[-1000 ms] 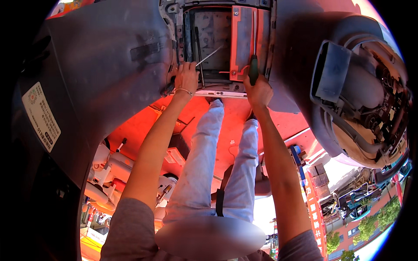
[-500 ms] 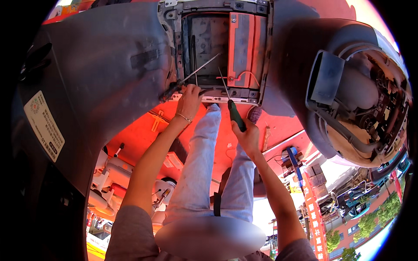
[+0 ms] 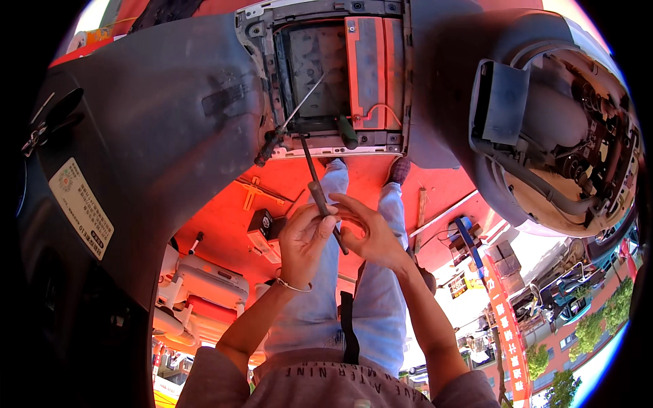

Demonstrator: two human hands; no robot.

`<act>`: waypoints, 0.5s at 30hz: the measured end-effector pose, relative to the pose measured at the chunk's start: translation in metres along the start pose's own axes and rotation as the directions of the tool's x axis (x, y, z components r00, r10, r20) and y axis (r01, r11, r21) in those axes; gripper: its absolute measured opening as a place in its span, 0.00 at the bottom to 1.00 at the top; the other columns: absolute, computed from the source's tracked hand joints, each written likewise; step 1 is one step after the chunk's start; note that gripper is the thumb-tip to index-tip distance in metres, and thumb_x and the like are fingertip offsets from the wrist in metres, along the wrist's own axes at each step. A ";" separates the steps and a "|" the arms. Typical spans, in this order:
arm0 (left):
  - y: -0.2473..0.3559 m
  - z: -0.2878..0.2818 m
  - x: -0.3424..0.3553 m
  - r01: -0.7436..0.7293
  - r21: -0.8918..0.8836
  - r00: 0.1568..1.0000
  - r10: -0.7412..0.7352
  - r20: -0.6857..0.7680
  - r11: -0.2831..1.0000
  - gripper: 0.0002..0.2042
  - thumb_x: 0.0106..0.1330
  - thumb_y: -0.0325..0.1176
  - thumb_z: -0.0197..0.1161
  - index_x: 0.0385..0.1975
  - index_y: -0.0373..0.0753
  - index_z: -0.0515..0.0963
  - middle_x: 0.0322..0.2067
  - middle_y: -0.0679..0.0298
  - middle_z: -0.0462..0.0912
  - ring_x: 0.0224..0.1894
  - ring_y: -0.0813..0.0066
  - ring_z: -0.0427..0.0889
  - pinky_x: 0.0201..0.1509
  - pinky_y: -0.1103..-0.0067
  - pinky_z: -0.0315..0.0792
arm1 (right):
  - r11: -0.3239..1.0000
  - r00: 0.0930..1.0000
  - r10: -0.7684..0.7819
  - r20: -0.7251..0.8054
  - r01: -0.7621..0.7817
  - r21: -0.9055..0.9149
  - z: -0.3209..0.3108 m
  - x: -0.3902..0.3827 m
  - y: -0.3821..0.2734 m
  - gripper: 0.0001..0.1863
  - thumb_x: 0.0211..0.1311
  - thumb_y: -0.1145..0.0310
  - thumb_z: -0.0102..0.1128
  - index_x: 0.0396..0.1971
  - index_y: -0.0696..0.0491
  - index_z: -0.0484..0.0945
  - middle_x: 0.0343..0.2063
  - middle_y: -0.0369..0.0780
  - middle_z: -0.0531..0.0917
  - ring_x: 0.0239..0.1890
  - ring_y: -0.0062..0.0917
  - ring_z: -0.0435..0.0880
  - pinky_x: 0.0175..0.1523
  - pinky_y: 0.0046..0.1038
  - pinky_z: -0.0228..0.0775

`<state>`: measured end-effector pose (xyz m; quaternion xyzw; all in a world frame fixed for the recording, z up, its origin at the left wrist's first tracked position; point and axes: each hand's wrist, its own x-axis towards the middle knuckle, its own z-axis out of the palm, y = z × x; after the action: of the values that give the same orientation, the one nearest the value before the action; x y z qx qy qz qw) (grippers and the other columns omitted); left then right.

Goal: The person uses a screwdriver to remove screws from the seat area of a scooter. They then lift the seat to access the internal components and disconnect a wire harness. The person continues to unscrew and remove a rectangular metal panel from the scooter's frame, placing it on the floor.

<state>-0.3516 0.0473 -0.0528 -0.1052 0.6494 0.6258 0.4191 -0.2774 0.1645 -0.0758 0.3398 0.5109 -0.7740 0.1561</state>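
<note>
A long, slim dark rod (image 3: 314, 166) with a thicker section slants in front of my legs. Closed round that thicker section is my left hand (image 3: 304, 241), thumb on top. My right hand (image 3: 373, 236) is beside the rod's lower part, fingers curved and apart; whether they touch it is unclear. Beyond both hands, a green-handled screwdriver (image 3: 347, 132) rests at the near edge of a rectangular opening (image 3: 248, 30), handle toward me. To its left a black-handled screwdriver (image 3: 271, 144) leans on the frame, its shaft pointing into the opening.
Inside the opening stands an orange-and-grey block (image 3: 368, 75) with an orange cable. Dark panels curve along both sides, the left with a pale label (image 3: 81, 207). At right a rounded housing (image 3: 558, 129) shows inner parts. An orange tool (image 3: 253, 194) and black box (image 3: 261, 228) lie on the red floor.
The right hand has let go of the green screwdriver, now resting at the opening's edge. Both hands have drawn back toward me, and the dark rod is up in the left hand.
</note>
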 end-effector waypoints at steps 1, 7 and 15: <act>0.005 0.006 -0.009 -0.104 0.187 0.993 0.093 0.069 0.977 0.07 0.59 0.27 0.57 0.35 0.32 0.74 0.32 0.65 0.74 0.36 0.72 0.76 0.40 0.81 0.70 | 0.989 0.998 0.056 0.032 -0.060 0.138 0.006 -0.019 -0.016 0.27 0.48 0.75 0.52 0.52 0.60 0.63 0.39 0.45 0.76 0.51 0.26 0.71 0.56 0.29 0.60; 0.033 0.031 -0.001 -0.463 0.463 0.885 0.362 0.294 0.756 0.05 0.57 0.27 0.58 0.30 0.35 0.77 0.29 0.62 0.75 0.33 0.69 0.73 0.36 0.76 0.68 | 0.978 0.834 0.164 -0.526 -0.208 -0.026 0.015 -0.076 -0.043 0.11 0.57 0.73 0.52 0.39 0.61 0.72 0.18 0.33 0.71 0.22 0.12 0.66 0.25 0.17 0.59; -0.120 0.018 0.216 -0.062 0.617 0.960 0.217 -0.178 0.785 0.10 0.52 0.37 0.63 0.29 0.39 0.76 0.26 0.63 0.80 0.31 0.71 0.80 0.35 0.78 0.71 | 0.900 0.706 -0.273 -0.653 -0.052 -0.433 0.015 -0.085 -0.032 0.08 0.59 0.72 0.52 0.32 0.62 0.73 0.10 0.32 0.62 0.14 0.11 0.58 0.18 0.15 0.49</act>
<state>-0.3997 0.1237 -0.2833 0.0083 0.8668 0.3972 0.3013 -0.2408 0.1555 0.0086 0.5331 0.7054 -0.4664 -0.0274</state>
